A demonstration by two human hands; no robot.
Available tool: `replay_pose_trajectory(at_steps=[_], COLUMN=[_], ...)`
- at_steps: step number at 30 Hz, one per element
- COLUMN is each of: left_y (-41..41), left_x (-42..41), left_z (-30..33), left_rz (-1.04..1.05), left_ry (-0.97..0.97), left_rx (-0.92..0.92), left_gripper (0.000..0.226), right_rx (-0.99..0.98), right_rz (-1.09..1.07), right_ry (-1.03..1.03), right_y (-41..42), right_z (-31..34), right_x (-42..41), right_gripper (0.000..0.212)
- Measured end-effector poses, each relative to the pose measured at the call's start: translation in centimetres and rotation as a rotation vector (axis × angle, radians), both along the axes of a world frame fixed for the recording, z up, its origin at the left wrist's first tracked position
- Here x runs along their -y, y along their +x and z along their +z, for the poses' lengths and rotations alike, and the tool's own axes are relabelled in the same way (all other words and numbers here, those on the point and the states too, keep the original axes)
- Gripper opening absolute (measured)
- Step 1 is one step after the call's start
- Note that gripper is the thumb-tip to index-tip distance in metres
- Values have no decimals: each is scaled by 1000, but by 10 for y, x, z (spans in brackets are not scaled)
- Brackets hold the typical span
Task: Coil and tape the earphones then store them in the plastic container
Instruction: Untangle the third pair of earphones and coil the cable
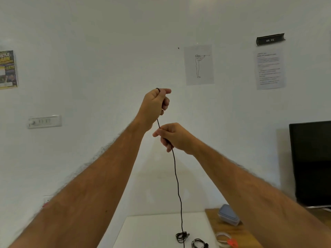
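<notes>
Readable text from my feed, not much. Black nameplate point(270, 39) high on the wall, right side: white characters, I read "WS 11". Colour poster point(8, 69) at the left edge, cut off by the frame: top line ends in "STLE", the word under it ends in "AIN"; yellow price-like digits lower down are too blurred. White printed notice point(270, 68) under the nameplate: several lines of text, too small to make out. Line-drawing sheet point(198, 64) carries no legible text.

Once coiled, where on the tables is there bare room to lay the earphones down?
The white table is bare left of the hanging earphone cable. It is crowded near the front, around the bundles and tape dispenser; the plastic container occupies the wooden table's back corner.
</notes>
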State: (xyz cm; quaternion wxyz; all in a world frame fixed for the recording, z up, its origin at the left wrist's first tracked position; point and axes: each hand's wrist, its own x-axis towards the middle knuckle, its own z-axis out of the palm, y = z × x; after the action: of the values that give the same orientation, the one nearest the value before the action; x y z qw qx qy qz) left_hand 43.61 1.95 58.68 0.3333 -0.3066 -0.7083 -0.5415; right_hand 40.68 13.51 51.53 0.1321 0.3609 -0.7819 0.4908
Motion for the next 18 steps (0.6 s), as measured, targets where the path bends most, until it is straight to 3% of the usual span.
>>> replay_pose_trajectory(at_steps=[6, 11, 18], left_y=[-9, -13, -16], left_x=[6, 2, 13], left_z=[-5, -12, -27], left_rz=[189, 461, 514], left_ry=[-145, -400, -465], left_rx=[-60, -185, -99], left_gripper=[27, 29, 30], right_rx=[-10, -67, -288], right_rz=[-26, -64, -186], right_ry=[96, 172, 254], right_y=[18, 27, 29], right_z=[9, 22, 37], right_x=[-17, -25, -45], right_gripper=[31, 30, 24])
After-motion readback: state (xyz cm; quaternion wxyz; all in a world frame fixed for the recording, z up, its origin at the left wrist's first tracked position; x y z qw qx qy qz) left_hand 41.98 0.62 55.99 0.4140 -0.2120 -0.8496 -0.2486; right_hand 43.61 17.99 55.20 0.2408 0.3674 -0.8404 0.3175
